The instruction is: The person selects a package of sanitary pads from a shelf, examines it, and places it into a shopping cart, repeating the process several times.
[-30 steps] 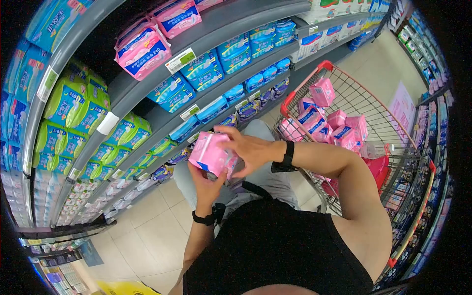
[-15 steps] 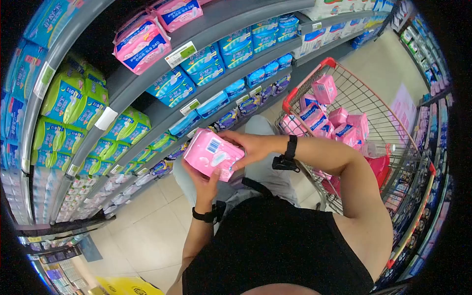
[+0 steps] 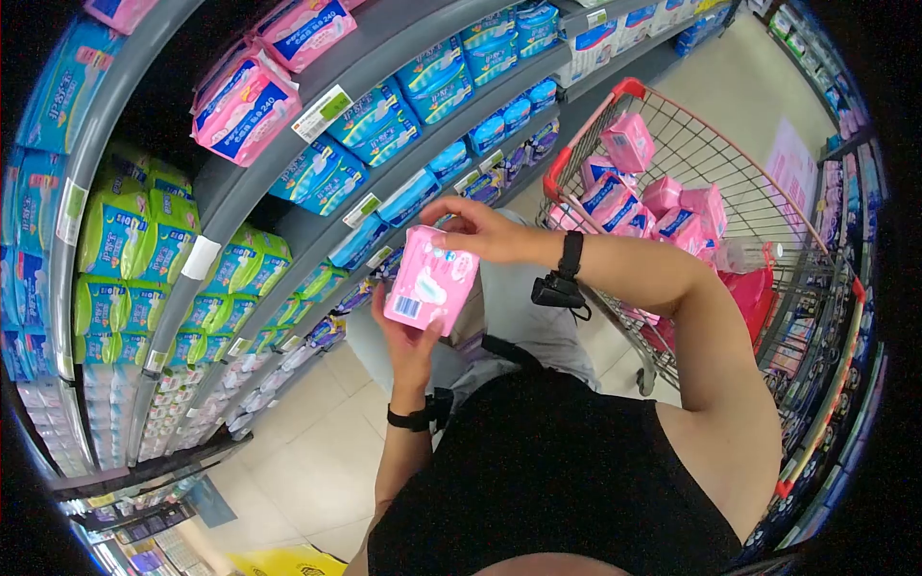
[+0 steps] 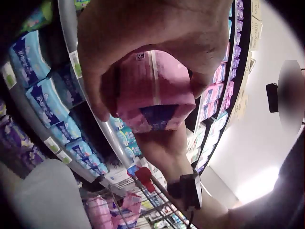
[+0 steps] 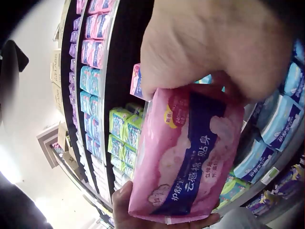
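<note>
"Since the pack [image 3: 437, 283] had swivelled within the last half second, where did its barcode [image 3: 406, 307] end up?"

"It had sat near twelve o'clock on the upturned face; now it lay around seven, toward the left hand [image 3: 408, 350]."

"How were the fingers?"

"On the left, bent round the pack's lower end, with the thumb pressed on the near face. The right hand [image 3: 485, 233], at one o'clock, arched over the upper end, half closed, its thumb and fingers holding that end."

"So what did the turn mean for the work?"

"The pack was being turned about, I'd judge, and was not put down. It was neither in the cart [image 3: 629, 88] at two o'clock, where other packs [image 3: 612, 204] lay heaped, nor on the shelf [image 3: 389, 62] toward eleven."
</note>
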`<state>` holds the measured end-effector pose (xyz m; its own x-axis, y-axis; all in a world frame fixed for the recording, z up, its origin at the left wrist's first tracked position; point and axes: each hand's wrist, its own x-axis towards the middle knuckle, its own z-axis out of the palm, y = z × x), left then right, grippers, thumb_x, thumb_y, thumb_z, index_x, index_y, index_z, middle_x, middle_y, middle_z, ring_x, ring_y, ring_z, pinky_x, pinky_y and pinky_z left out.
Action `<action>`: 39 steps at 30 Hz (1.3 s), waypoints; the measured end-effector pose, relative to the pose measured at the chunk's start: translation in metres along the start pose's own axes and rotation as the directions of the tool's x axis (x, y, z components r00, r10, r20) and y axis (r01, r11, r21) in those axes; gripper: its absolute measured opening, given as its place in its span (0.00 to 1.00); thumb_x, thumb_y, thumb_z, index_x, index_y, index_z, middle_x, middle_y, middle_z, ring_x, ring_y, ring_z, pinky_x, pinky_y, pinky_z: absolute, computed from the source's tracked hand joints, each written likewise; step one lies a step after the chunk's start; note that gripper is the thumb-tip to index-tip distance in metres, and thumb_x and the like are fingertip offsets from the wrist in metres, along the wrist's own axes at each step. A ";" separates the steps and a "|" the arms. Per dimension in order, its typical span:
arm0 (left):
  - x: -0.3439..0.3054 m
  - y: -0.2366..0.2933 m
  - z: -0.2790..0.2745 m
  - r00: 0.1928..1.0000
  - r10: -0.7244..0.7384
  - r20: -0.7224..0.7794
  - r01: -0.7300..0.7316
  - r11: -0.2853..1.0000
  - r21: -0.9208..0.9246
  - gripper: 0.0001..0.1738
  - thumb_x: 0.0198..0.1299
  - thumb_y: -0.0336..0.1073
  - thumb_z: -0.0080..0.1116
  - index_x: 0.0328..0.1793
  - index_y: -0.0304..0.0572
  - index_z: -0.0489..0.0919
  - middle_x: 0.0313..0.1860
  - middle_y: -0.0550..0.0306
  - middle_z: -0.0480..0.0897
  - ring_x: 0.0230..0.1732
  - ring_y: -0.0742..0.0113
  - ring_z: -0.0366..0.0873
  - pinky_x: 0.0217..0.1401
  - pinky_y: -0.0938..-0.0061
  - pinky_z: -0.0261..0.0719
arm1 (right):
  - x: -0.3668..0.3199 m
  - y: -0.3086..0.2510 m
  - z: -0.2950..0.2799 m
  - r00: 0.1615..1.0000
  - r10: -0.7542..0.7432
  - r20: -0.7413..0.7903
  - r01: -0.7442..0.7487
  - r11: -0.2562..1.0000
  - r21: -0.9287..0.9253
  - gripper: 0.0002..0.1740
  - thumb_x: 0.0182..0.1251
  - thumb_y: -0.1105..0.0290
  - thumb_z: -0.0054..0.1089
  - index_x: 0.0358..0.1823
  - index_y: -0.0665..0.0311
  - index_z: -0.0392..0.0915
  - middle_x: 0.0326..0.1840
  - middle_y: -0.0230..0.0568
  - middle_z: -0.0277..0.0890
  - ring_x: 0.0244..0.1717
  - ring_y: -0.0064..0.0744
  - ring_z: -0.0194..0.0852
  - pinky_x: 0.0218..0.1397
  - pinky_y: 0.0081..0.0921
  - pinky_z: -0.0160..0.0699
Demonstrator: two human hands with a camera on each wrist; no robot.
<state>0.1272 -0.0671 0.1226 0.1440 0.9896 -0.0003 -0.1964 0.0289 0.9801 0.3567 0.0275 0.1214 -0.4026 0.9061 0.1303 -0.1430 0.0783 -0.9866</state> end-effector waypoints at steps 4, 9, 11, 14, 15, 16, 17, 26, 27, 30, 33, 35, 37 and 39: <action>-0.003 -0.009 0.002 0.999 0.027 -0.017 -0.028 0.999 -0.017 0.56 0.54 0.35 0.76 0.82 0.44 0.49 0.74 0.49 0.63 0.74 0.58 0.64 0.76 0.61 0.63 | -0.004 -0.011 0.003 0.994 -0.028 0.101 0.034 0.997 -0.064 0.33 0.68 0.59 0.70 0.70 0.62 0.68 0.62 0.45 0.72 0.62 0.36 0.73 0.67 0.34 0.73; -0.007 -0.024 -0.012 0.993 0.042 -0.107 -0.049 0.997 -0.061 0.46 0.61 0.31 0.69 0.80 0.43 0.53 0.75 0.51 0.64 0.75 0.59 0.64 0.78 0.62 0.63 | -0.011 -0.018 0.009 0.952 -0.247 0.182 0.303 0.850 -0.431 0.55 0.52 0.51 0.80 0.76 0.63 0.58 0.70 0.55 0.60 0.78 0.55 0.53 0.78 0.42 0.58; -0.007 -0.023 -0.010 0.982 0.028 -0.189 -0.052 0.991 -0.122 0.43 0.63 0.29 0.67 0.79 0.43 0.55 0.75 0.51 0.65 0.74 0.59 0.66 0.77 0.62 0.65 | -0.016 -0.026 0.017 0.937 -0.298 0.182 0.349 0.808 -0.474 0.64 0.43 0.50 0.85 0.78 0.65 0.52 0.73 0.58 0.54 0.80 0.58 0.48 0.79 0.44 0.56; -0.005 -0.022 -0.013 0.983 -0.019 -0.182 -0.026 0.971 -0.238 0.42 0.63 0.27 0.66 0.79 0.42 0.55 0.74 0.51 0.66 0.72 0.59 0.68 0.75 0.61 0.67 | -0.021 -0.026 0.025 0.921 -0.326 0.213 0.389 0.740 -0.549 0.73 0.36 0.50 0.88 0.78 0.68 0.44 0.75 0.62 0.49 0.80 0.60 0.46 0.81 0.46 0.54; -0.004 -0.022 -0.013 0.984 -0.031 -0.175 -0.008 0.977 -0.214 0.42 0.62 0.28 0.67 0.78 0.42 0.56 0.73 0.52 0.67 0.71 0.60 0.69 0.74 0.63 0.68 | -0.022 -0.024 0.028 0.917 -0.327 0.230 0.399 0.715 -0.574 0.75 0.35 0.51 0.88 0.78 0.69 0.42 0.75 0.63 0.48 0.80 0.60 0.46 0.81 0.47 0.53; -0.004 -0.021 -0.013 0.984 -0.043 -0.170 0.010 0.982 -0.189 0.42 0.61 0.28 0.69 0.77 0.42 0.56 0.71 0.53 0.68 0.69 0.62 0.70 0.72 0.65 0.69 | -0.024 -0.022 0.030 0.918 -0.330 0.221 0.396 0.720 -0.570 0.75 0.35 0.51 0.88 0.78 0.70 0.42 0.75 0.63 0.48 0.80 0.60 0.46 0.82 0.47 0.52; -0.004 -0.020 -0.013 0.985 -0.053 -0.166 0.026 0.986 -0.164 0.42 0.59 0.28 0.70 0.75 0.42 0.57 0.70 0.53 0.69 0.68 0.63 0.70 0.70 0.67 0.70 | -0.025 -0.021 0.033 0.918 -0.334 0.214 0.395 0.724 -0.566 0.75 0.35 0.52 0.88 0.78 0.70 0.41 0.75 0.63 0.48 0.80 0.61 0.45 0.82 0.47 0.52; -0.006 -0.024 -0.018 0.999 -0.033 -0.032 0.022 0.955 -0.295 0.47 0.64 0.62 0.63 0.76 0.42 0.56 0.71 0.55 0.69 0.73 0.59 0.68 0.74 0.58 0.68 | -0.023 -0.023 0.028 0.911 -0.282 0.301 0.398 0.794 -0.460 0.78 0.38 0.58 0.87 0.81 0.68 0.31 0.80 0.62 0.38 0.83 0.61 0.40 0.83 0.48 0.50; -0.006 -0.023 -0.021 0.999 -0.037 -0.035 0.025 0.959 -0.283 0.46 0.65 0.62 0.61 0.77 0.42 0.56 0.72 0.54 0.68 0.74 0.59 0.67 0.75 0.58 0.67 | -0.024 -0.025 0.027 0.894 -0.297 0.336 0.436 0.750 -0.497 0.77 0.39 0.59 0.86 0.81 0.68 0.31 0.80 0.61 0.38 0.83 0.61 0.40 0.82 0.47 0.51; -0.003 -0.023 -0.027 0.992 -0.100 -0.074 0.076 0.957 -0.279 0.40 0.71 0.62 0.51 0.77 0.42 0.59 0.73 0.54 0.69 0.74 0.58 0.67 0.75 0.57 0.67 | -0.024 -0.015 0.031 0.874 -0.321 0.365 0.468 0.759 -0.453 0.73 0.40 0.58 0.84 0.81 0.67 0.37 0.78 0.62 0.42 0.81 0.62 0.45 0.82 0.44 0.52; 0.001 -0.021 -0.027 0.959 -0.247 -0.139 0.193 0.929 -0.316 0.35 0.76 0.60 0.42 0.77 0.44 0.64 0.71 0.54 0.73 0.71 0.57 0.72 0.73 0.58 0.71 | -0.030 -0.020 0.036 0.896 -0.231 0.379 0.409 0.759 -0.506 0.71 0.45 0.62 0.81 0.83 0.59 0.35 0.80 0.61 0.40 0.81 0.61 0.43 0.81 0.44 0.55; -0.001 -0.014 -0.023 0.935 -0.317 -0.161 0.257 0.916 -0.309 0.34 0.77 0.60 0.39 0.76 0.44 0.65 0.69 0.54 0.75 0.69 0.57 0.74 0.71 0.59 0.73 | -0.031 -0.024 0.037 0.903 -0.135 0.407 0.334 0.817 -0.470 0.64 0.52 0.68 0.75 0.84 0.58 0.36 0.82 0.60 0.37 0.82 0.59 0.43 0.79 0.46 0.58; 0.001 -0.006 -0.015 0.936 -0.302 -0.183 0.227 0.912 -0.342 0.34 0.77 0.60 0.39 0.75 0.43 0.65 0.69 0.54 0.76 0.68 0.57 0.75 0.71 0.59 0.74 | -0.029 -0.023 0.035 0.893 -0.113 0.436 0.304 0.865 -0.399 0.59 0.58 0.72 0.68 0.84 0.57 0.35 0.83 0.58 0.35 0.82 0.55 0.45 0.78 0.46 0.60; 0.003 -0.003 -0.008 0.939 -0.285 -0.195 0.199 0.908 -0.368 0.33 0.78 0.60 0.38 0.75 0.43 0.66 0.68 0.53 0.76 0.67 0.57 0.76 0.70 0.60 0.74 | -0.025 -0.013 0.032 0.874 -0.164 0.458 0.318 0.905 -0.284 0.56 0.64 0.74 0.63 0.85 0.54 0.32 0.84 0.56 0.34 0.81 0.50 0.49 0.77 0.43 0.61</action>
<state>0.1203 -0.0633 0.1182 0.0019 0.9480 -0.3183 -0.5069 0.2753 0.8169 0.3398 -0.0090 0.1347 -0.7424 0.5885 0.3202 -0.0009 0.4771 -0.8789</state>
